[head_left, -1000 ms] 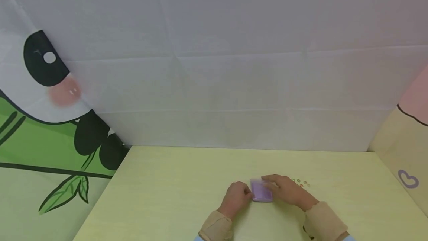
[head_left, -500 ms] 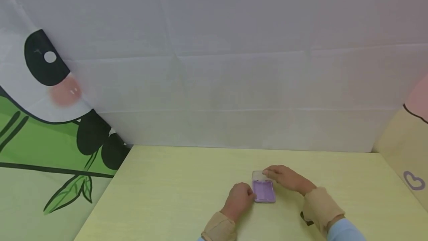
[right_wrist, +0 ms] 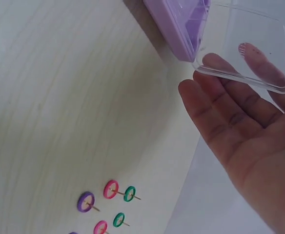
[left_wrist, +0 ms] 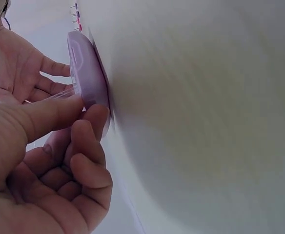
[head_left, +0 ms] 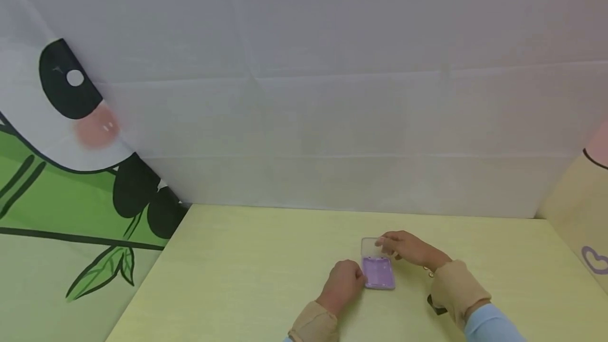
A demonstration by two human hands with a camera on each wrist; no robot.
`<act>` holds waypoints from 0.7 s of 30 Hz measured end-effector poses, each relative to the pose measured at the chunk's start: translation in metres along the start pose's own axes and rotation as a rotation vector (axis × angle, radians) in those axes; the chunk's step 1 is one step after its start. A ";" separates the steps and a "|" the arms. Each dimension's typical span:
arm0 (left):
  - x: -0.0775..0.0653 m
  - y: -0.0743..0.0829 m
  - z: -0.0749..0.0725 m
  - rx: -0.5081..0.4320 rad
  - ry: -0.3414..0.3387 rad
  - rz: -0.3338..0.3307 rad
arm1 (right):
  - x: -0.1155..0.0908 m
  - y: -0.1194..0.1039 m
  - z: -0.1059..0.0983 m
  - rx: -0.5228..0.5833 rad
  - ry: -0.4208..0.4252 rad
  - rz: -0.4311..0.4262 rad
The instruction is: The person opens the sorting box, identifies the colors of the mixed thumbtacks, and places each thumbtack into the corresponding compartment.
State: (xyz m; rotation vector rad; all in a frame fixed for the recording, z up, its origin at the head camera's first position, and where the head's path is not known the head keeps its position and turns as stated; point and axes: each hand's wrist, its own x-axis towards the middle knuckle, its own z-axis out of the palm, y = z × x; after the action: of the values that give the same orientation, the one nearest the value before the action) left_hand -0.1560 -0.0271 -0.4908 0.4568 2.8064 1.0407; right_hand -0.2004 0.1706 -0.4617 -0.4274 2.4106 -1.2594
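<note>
A small purple box (head_left: pixel 378 272) lies on the table with its clear hinged lid (head_left: pixel 368 247) swung up and back at the far side. My left hand (head_left: pixel 341 286) pinches the box at its near left side; in the left wrist view, thumb and index finger meet at the purple case (left_wrist: pixel 90 73). The right hand (head_left: pixel 409 249) holds the lid by its right side. Seen from the right wrist, its fingers lie behind the clear lid (right_wrist: pixel 245 29), with the thumb at the lid's edge. The purple tray looks bare inside in the head view.
Several thumbtacks (right_wrist: pixel 111 189) with ring-shaped purple, pink and green heads lie on the table, points up, partly hidden by the right wrist in the head view. A pale wood-look table (head_left: pixel 247 268) meets a white sheet (head_left: pixel 304 120) behind; printed panels flank both sides.
The clear lid has gone from low over the purple box to swung back behind it. My right hand has moved away from me with it; the left has kept its grip.
</note>
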 end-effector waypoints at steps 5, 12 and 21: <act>0.003 0.005 -0.001 0.013 0.015 0.002 | 0.001 0.004 0.002 0.030 0.027 0.015; 0.005 0.004 -0.004 0.009 0.019 0.009 | 0.003 0.007 0.007 0.007 0.117 0.047; 0.008 -0.009 -0.006 0.055 0.049 0.011 | -0.022 0.013 -0.014 -0.224 0.366 0.034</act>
State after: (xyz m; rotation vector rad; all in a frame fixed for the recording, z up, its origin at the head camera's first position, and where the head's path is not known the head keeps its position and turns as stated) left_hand -0.1666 -0.0346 -0.4917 0.4598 2.8851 0.9926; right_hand -0.1889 0.1967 -0.4609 -0.2295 2.8692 -1.1380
